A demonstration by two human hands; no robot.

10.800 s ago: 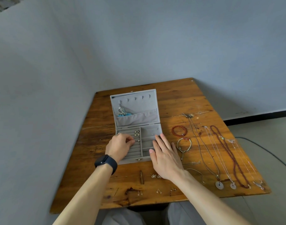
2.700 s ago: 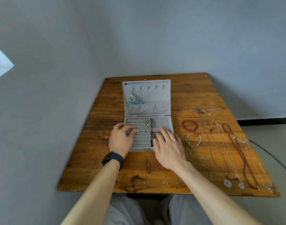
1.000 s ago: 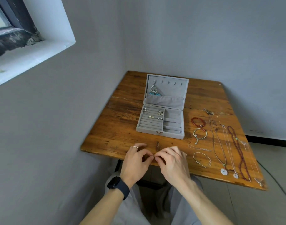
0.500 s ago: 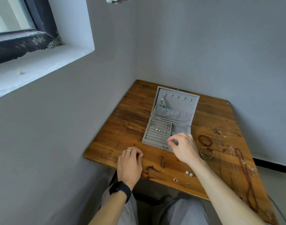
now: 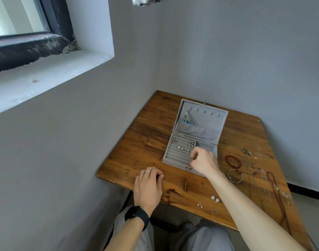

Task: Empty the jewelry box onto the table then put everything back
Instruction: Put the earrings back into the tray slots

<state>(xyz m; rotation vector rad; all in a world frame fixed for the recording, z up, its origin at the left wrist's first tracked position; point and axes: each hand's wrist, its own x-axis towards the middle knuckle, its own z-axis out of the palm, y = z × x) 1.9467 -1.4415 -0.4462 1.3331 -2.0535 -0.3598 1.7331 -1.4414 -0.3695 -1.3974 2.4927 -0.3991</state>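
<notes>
jewelry box (image 5: 205, 120) sits open toward the far side of the worktop (image 5: 147, 142), lid up, a pendant (image 5: 186, 118) hung in the lid and a few earrings (image 5: 180, 147) already in the ring rows. change: approx 1 s back both hands were bunched at the near edge working sth tiny. now the right hand (image 5: 203, 161) has gone fwd over the right end of the rows, fingers curled, thumb & index tips pinched close. what's between them is too small to see, prob an earring. left hand (image 5: 148, 185) stayed back on the near-left of the worktop, fingers loosely curled, nothing visible in it. so the refill phase is on, one more small piece going in. still out: pearl studs (image 5: 215, 198) & tiny earrings (image 5: 200, 205) near the edge, red bracelet (image 5: 232, 161), 2nd bracelet (image 5: 235, 175) & necklaces (image 5: 274, 189) at right.
</notes>
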